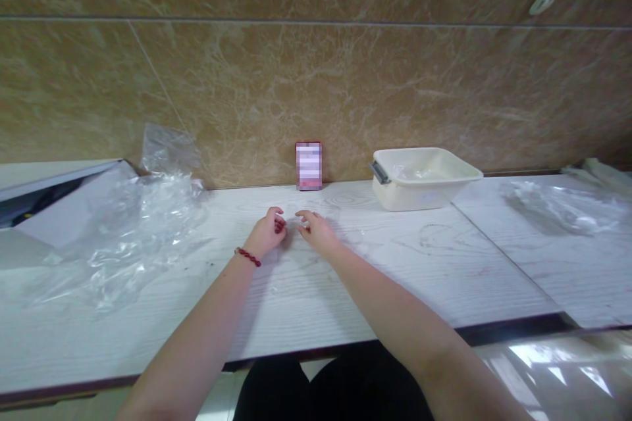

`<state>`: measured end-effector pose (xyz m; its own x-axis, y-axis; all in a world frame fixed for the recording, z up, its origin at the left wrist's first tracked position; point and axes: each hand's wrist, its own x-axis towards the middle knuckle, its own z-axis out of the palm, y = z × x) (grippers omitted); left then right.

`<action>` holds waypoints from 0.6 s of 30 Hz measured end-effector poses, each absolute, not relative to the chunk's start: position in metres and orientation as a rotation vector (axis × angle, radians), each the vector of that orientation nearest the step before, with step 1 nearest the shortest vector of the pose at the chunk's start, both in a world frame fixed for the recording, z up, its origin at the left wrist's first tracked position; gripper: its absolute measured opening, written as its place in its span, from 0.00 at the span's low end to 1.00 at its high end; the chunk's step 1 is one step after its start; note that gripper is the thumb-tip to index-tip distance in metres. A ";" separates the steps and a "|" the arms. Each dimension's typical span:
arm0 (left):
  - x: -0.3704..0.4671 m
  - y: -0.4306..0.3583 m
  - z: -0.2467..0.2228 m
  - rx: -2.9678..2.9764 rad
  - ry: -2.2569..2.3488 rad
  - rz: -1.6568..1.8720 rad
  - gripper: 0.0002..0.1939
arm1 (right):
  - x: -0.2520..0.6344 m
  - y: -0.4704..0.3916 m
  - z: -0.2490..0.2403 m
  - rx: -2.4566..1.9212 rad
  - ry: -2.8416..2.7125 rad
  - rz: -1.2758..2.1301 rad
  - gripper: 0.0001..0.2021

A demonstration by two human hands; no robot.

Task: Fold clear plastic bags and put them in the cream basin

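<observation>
My left hand [266,233], with a dark red beaded bracelet [247,256] at the wrist, is low over the white wood-grain table [306,296]. Its fingers are curled in. Facing it a short gap away is my right hand [318,231], fingers bent and thumb close to them. A faint clear patch shows between the fingertips; what the hands grip is too small to make out. Behind them a phone-like object [309,166] with a blurred screen leans upright against the marbled wall [257,99].
Crumpled clear plastic bags [162,210] lie at the left beside an open white box [74,204]. A cream bin [419,194] with a grey handle is right of centre at the wall. More clear plastic [567,207] is at the far right.
</observation>
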<state>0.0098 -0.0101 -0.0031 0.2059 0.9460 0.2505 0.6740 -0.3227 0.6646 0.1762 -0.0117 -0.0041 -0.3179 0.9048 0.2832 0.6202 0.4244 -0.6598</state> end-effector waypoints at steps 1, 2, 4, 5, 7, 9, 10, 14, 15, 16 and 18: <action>0.010 -0.010 -0.003 2.086 1.503 0.888 0.18 | 0.176 -0.012 -0.003 -1.291 -2.048 0.577 0.14; 0.011 -0.011 -0.003 2.093 1.497 0.883 0.18 | 0.175 -0.012 -0.002 -1.300 -2.045 0.567 0.12; 0.011 -0.012 -0.002 2.099 1.467 0.858 0.18 | 0.176 -0.013 0.001 -1.313 -2.053 0.544 0.09; 0.011 -0.012 -0.002 2.097 1.445 0.841 0.18 | 0.176 -0.013 0.002 -1.322 -2.062 0.534 0.08; 0.009 -0.013 0.000 2.099 1.403 0.812 0.20 | 0.179 -0.013 0.004 -1.347 -2.087 0.521 0.08; 0.003 -0.012 0.003 2.132 1.383 0.804 0.21 | 0.182 -0.013 0.006 -1.383 -2.109 0.514 0.08; -0.001 -0.011 0.005 2.167 1.389 0.802 0.20 | 0.184 -0.014 0.007 -1.404 -2.121 0.511 0.09; -0.018 -0.004 0.007 2.394 1.435 0.770 0.17 | 0.189 -0.016 0.010 -1.485 -2.165 0.491 0.11; -0.022 -0.002 0.006 2.446 1.423 0.764 0.17 | 0.190 -0.016 0.010 -1.505 -2.177 0.487 0.11; -0.024 -0.001 0.005 2.485 1.404 0.764 0.17 | 0.190 -0.016 0.010 -1.525 -2.186 0.484 0.11; -0.027 0.002 0.000 2.534 1.360 0.768 0.18 | 0.190 -0.016 0.010 -1.557 -2.199 0.479 0.11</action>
